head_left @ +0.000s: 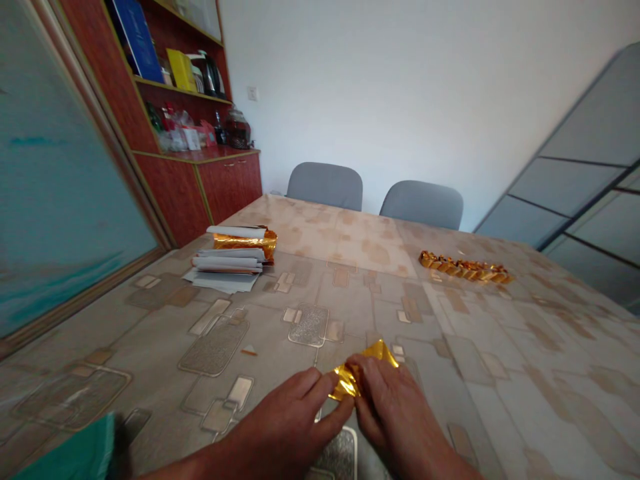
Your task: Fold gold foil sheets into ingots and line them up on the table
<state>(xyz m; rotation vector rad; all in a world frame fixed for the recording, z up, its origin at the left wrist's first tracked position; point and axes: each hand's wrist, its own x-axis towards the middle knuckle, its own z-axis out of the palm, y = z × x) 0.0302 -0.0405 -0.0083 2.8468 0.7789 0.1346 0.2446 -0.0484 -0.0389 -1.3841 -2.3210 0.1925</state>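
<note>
Between my two hands, above the near part of the table, is a piece of shiny gold foil paper [346,383], partly folded. My left hand [305,407] pinches its left end between thumb and fingers. My right hand [390,400] grips the other side, and a pointed gold corner sticks out beyond its knuckles. The fingers cover much of the foil's middle. Farther right on the table lies a row of folded gold foil pieces [465,268]. At the far left sit a stack of greyish-white paper sheets [227,267] and a gold foil bundle [240,241].
A patterned cloth covers the table [300,327], with a small scrap [249,351] on it. Green fabric [75,453] shows at the lower left. Two grey chairs [325,187] stand at the far edge. A red wooden cabinet [230,180] is behind on the left.
</note>
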